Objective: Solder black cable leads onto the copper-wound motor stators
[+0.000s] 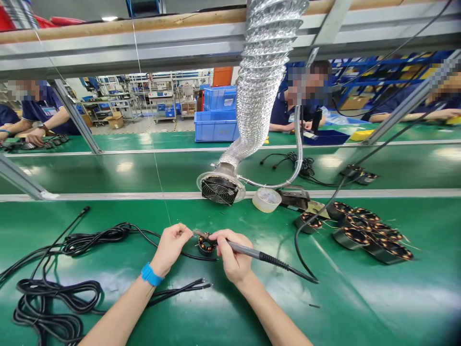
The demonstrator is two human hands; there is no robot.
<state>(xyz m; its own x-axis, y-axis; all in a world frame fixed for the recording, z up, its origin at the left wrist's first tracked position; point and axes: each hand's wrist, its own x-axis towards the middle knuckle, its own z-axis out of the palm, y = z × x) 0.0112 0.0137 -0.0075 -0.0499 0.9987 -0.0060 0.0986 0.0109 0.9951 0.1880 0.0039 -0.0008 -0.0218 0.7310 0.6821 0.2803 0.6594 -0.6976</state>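
Observation:
My right hand (232, 252) is closed around the grey handle of a soldering iron (248, 251), whose tip points left over a small stator (206, 246) with copper windings. Opposite it, my left hand (173, 245), with a blue band at the wrist, is closed in a pinch. A thin solder wire (155, 158) hangs from above and runs down to these fingers. The iron's tip is close to the left fingertips; whether they touch is too small to tell. A black cable (147, 235) passes behind my left hand toward the stator.
Coiled black cables (54, 302) lie at the left. Several stators (374, 230) are grouped at the right, near the iron's cord (297, 240). A fume fan (220, 190) on a silver duct (261, 72) hangs ahead, beside a tape roll (267, 199). Other people sit across the bench.

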